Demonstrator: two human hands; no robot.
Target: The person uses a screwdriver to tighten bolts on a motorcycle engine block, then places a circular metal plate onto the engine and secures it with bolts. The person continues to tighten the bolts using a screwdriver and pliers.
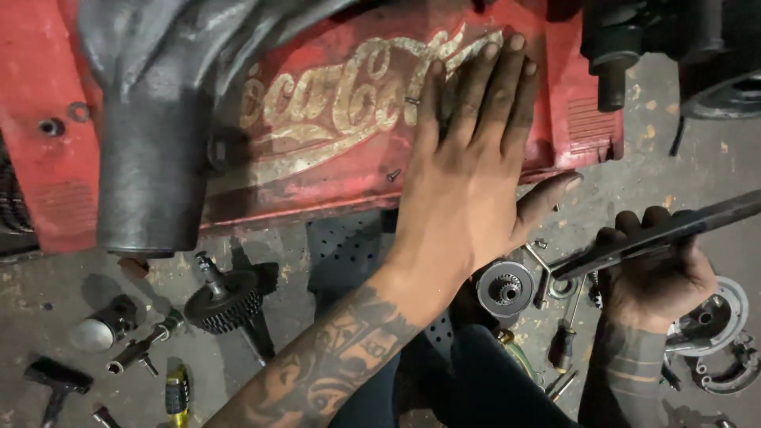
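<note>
Concrete floor (261,254), stained and gritty, carries a toothed gear shaft (226,301), a small gear hub (505,288) and screwdrivers. The left hand (468,174) lies flat, fingers spread, on a worn red plastic crate (333,103). The right hand (658,273) grips a dark metal bar (658,234), cut off at the right edge. A black engine casing (151,119) hides the crate's left part.

Setting: repair workshop, work done at floor level. Stained, oil-marked concrete floor (682,166) is seen throughout. Loose gears (226,301) and small metal parts are scattered at 7 to 8 o'clock; screwdrivers (176,392) at 6 to 7; round machine covers (709,317) at 4; a worn red crate (317,166) at 12.
</note>
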